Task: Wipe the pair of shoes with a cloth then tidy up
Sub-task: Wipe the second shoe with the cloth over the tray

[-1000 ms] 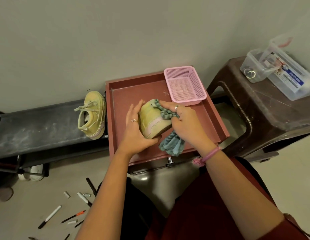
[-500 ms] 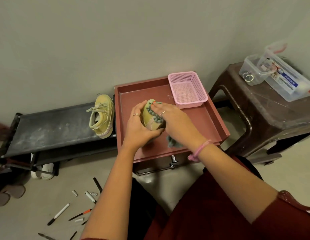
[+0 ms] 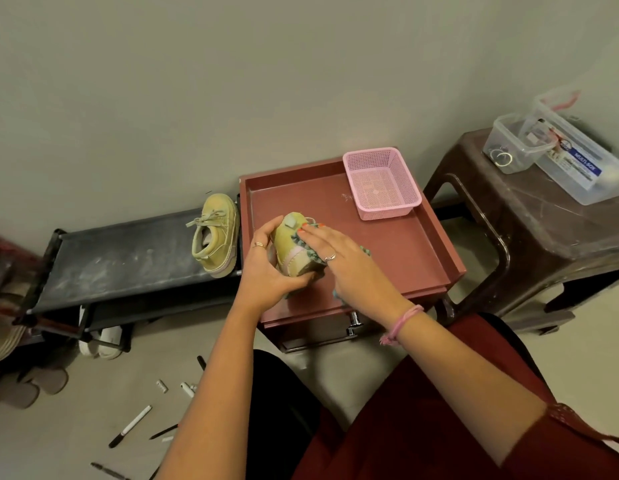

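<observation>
Right hand (image 3: 339,258) now lies flatter, fingers straightened, pressing the blue cloth (image 3: 310,249) up the yellow sneaker (image 3: 294,252) gripped by the left hand (image 3: 266,268) at the red tray's (image 3: 405,244) nine o'clock, so wiping continues.

My left hand (image 3: 266,271) grips 1 yellow shoe (image 3: 294,251) over the red worktop (image 3: 398,251), while my right hand (image 3: 342,261) presses the teal cloth (image 3: 310,245) flat against it. The second shoe (image 3: 218,233) lies on the black bench (image 3: 128,258); a pink basket (image 3: 382,183) sits in the worktop's far corner.
</observation>
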{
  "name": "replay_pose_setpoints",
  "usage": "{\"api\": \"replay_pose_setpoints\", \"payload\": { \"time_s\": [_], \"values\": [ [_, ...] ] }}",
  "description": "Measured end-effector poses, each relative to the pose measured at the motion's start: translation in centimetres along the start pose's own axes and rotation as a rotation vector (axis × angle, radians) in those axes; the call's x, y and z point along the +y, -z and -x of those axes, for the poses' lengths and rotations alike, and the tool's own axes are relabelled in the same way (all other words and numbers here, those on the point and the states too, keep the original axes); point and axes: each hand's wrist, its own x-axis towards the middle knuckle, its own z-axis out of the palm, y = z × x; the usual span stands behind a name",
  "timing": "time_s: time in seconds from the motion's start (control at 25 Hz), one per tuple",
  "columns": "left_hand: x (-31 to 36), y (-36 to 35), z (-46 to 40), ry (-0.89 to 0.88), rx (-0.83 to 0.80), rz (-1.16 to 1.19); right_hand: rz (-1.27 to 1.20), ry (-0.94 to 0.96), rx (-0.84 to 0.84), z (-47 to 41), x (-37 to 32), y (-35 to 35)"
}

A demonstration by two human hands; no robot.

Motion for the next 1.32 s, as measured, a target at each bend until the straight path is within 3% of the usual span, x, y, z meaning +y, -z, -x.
{"api": "replay_pose_setpoints", "payload": {
  "time_s": [0.08,0.2,0.36,0.56,0.64,0.84,1.08,1.16,1.32],
  "values": [
    [-0.1,-0.1,0.4,-0.001,0.007,0.014,-0.233,-0.168,-0.041,-0.4,1.4,-0.7],
    [-0.4,0.0,1.1,0.006,0.001,0.019,-0.494,-0.401,-0.242,-0.6,2.2,-1.0],
    [-0.6,1.4,1.3,0.022,-0.064,0.034,-0.383,-0.343,-0.320,-2.1,0.9,0.8],
    [-0.4,2.5,1.9,0.061,-0.115,0.054,-0.026,-0.045,-0.352,-3.2,-1.9,1.3],
    [-0.2,2.8,2.2,0.075,-0.121,0.068,-0.104,-0.064,-0.388,-3.7,-1.0,1.2],
    [-0.2,2.9,3.7,0.095,-0.159,0.046,-0.234,-0.317,-0.447,-3.0,0.0,-0.7],
    [-1.2,5.6,4.7,0.120,-0.047,0.072,-0.158,0.013,-0.327,-0.1,-4.7,-3.0],
    [-1.2,5.5,5.3,0.117,-0.023,0.077,-0.246,-0.032,-0.263,0.3,-3.7,-4.3],
    [-0.7,4.9,5.3,0.116,0.023,0.096,-0.355,-0.321,-0.294,-0.1,-1.6,-4.8]
  ]
}}
